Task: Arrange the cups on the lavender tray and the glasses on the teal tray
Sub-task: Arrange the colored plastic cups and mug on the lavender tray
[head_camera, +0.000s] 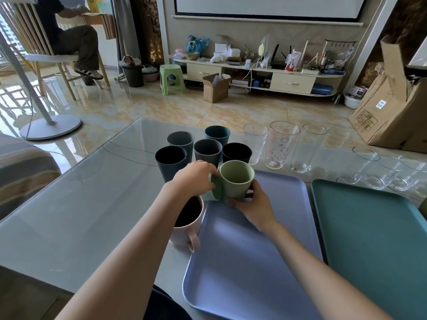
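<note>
A light green mug [235, 181] stands at the far left corner of the lavender tray [249, 250]. My left hand [196, 179] grips its handle and my right hand [251, 204] wraps its base. A pink mug [187, 222] sits on the table by the tray's left edge, partly under my left forearm. Several dark cups [171, 162] cluster behind on the glass table. Three tall glasses stand behind the tray, one with a cartoon print [280, 146]. Short clear glasses [372, 174] sit behind the teal tray [379, 245], which holds nothing.
The two trays lie side by side at the table's near right. A cardboard box [392, 107] stands on the floor at far right. A person sits on a chair [53, 54] at far left, beside a lamp base [50, 128].
</note>
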`<state>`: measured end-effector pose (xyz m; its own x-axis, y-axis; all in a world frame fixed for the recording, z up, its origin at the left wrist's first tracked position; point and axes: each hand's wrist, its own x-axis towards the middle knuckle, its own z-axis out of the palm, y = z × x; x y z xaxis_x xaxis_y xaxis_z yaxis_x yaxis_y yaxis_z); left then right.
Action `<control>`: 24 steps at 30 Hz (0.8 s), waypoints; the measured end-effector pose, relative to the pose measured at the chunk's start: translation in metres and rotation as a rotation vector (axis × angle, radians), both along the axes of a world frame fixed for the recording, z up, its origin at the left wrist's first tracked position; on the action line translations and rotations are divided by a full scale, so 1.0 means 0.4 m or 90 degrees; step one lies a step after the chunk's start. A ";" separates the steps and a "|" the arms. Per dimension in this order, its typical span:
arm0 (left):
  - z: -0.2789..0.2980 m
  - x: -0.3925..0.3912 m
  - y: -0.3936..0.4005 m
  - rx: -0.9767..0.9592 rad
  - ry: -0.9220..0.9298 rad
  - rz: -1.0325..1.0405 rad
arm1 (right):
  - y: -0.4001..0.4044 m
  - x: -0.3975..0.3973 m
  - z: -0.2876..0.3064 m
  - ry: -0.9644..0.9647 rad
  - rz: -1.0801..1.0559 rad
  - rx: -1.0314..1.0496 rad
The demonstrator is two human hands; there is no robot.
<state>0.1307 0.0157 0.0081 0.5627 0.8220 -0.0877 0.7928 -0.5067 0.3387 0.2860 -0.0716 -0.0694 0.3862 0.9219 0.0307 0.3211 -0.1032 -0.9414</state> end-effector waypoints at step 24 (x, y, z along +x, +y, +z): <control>0.063 -0.042 -0.010 0.107 -0.064 0.229 | 0.028 -0.030 -0.016 -0.001 0.009 -0.035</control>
<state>0.1140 0.0115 0.0333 0.2351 0.9662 0.1055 0.8970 -0.2575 0.3594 0.2739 -0.0605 -0.0757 0.3735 0.9274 -0.0200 0.3247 -0.1509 -0.9337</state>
